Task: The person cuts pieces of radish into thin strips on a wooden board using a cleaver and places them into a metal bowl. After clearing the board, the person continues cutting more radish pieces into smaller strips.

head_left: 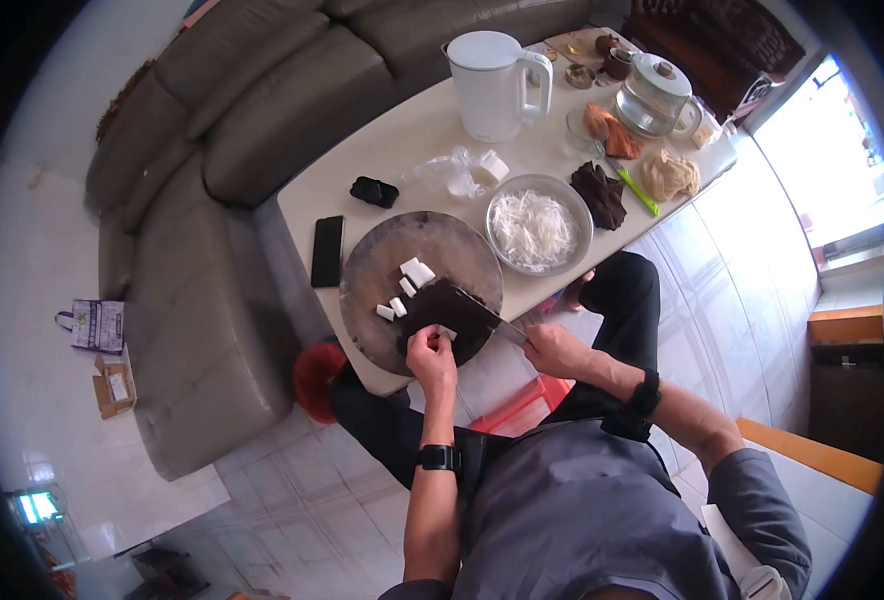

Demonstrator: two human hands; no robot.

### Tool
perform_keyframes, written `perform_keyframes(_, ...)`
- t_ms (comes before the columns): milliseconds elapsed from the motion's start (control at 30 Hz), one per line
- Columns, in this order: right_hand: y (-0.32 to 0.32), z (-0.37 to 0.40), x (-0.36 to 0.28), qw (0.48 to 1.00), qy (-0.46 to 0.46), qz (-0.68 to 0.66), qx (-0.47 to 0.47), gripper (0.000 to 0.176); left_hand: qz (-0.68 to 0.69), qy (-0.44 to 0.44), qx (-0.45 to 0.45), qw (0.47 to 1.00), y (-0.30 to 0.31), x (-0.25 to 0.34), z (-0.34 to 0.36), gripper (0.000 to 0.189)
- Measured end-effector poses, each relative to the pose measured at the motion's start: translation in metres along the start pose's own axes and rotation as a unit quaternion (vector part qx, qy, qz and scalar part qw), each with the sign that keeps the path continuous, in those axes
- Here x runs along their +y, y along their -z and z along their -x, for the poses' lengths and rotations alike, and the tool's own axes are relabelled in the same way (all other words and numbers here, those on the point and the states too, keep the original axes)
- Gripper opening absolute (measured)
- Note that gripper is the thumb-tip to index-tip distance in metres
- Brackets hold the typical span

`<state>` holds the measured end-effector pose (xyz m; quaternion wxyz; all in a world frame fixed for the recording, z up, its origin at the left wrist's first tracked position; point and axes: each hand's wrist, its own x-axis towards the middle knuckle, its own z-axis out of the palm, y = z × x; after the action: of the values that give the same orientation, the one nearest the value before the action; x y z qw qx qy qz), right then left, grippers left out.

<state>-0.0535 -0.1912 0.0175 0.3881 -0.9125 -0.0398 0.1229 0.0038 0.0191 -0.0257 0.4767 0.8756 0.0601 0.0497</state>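
My right hand (556, 351) is wrapped round the handle of a cleaver (450, 312). Its broad dark blade lies over the near right part of a round wooden chopping board (370, 262). Close to the blade, the fingers of my left hand (431, 357) pinch a small white piece (447, 333), whose kind I cannot make out. Several white chunks (417, 272) and smaller cut pieces (398, 307) lie on the board beyond the blade. Right of the board stands a metal bowl (584, 250) filled with thin white shreds (533, 230).
A phone (328, 251) and a small black object (374, 192) lie left of the board on the table (307, 190). Behind stand a white kettle (486, 85) and a glass teapot (652, 95). A dark cloth (598, 196) and green-handled tool (639, 192) lie beyond the bowl.
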Motion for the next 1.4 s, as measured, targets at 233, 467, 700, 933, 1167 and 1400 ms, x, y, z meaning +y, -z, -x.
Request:
perform_keyframes(233, -0.005, 0.001, -0.004, 1.000, -0.024, 0.020, 0.002, 0.015, 0.083, 0.101, -0.011, 0.991, -0.006, -0.014, -0.011, 0.020)
perform_keyframes(467, -0.011, 0.000, 0.004, 1.000, -0.027, 0.012, 0.005, 0.016, 0.076, 0.104, -0.048, 0.991, -0.005, -0.012, -0.012, 0.016)
perform_keyframes(700, -0.005, 0.003, 0.002, 1.000, -0.016, -0.005, 0.013, 0.016, 0.201, 0.207, -0.044, 0.956, -0.003, 0.000, -0.009, 0.025)
perform_keyframes(933, -0.009, 0.001, 0.006, 0.998, -0.059, -0.031, -0.008, 0.017, -0.007, -0.050, -0.063, 0.997, -0.001, 0.008, 0.002, 0.041)
perform_keyframes(1167, -0.008, 0.002, 0.008, 0.999, -0.035, -0.041, 0.005, 0.018, -0.114, -0.130, -0.043, 0.984, 0.006, 0.020, -0.002, 0.028)
perform_keyframes(1400, -0.004, 0.002, 0.002, 0.998, -0.054, -0.026, 0.001, 0.018, -0.125, -0.158, -0.102, 0.974, 0.001, 0.013, -0.004, 0.031)
